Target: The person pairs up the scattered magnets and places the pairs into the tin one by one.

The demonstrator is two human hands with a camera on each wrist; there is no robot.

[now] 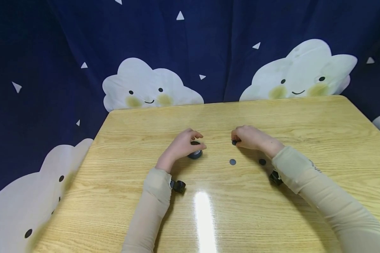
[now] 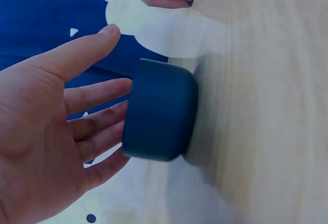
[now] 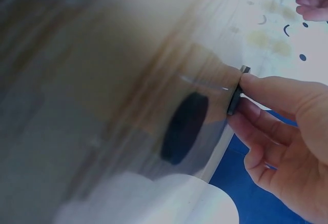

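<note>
A small dark blue cup (image 2: 161,111) stands on the table beside my left hand (image 1: 185,143). The fingers of that hand are spread and relaxed, the thumb held apart from the cup, and in the left wrist view the fingertips reach the cup's rim. Farther right, my right hand (image 1: 248,136) pinches a thin dark disc (image 3: 237,92) between thumb and fingers, close over the tabletop. Near this hand lie a black disc (image 1: 262,162) and a grey disc (image 1: 232,162), both flat on the wood.
The light wooden table (image 1: 130,182) ends at the back against a dark blue curtain (image 1: 215,42) with clouds and small triangles. Each wrist carries a small black camera, the left one (image 1: 178,186) low over the table. A bright reflection lies on the wood at the front.
</note>
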